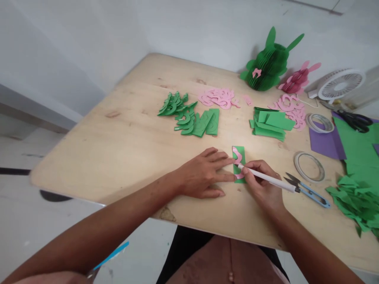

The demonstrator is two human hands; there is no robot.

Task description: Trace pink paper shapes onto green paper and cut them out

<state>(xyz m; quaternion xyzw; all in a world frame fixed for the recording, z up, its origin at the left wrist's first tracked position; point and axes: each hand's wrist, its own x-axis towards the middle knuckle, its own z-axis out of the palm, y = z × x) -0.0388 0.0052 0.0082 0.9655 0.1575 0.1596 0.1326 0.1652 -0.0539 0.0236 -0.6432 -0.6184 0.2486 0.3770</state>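
Note:
My right hand (263,183) grips a white pen (271,180), its tip down at a pink curved paper cutout (237,155). The cutout lies on a narrow green paper strip (242,152) on the table. With fingers spread, my left hand (204,175) rests flat, its fingertips pressing the left side of the cutout and strip. Beyond my hands lie green paper strips with drawn outlines (212,121) and a pile of green curved cutouts (174,104). Just right of my right hand are blue-handled thread snips (310,193).
Pink cutouts (217,97) and stacked green strips (271,124) lie farther back. Green (265,63) and pink (297,80) paper figures stand by the wall, near a white fan (342,85). Tape rolls (309,179), black scissors (355,119) and green scraps (357,203) occupy the right side.

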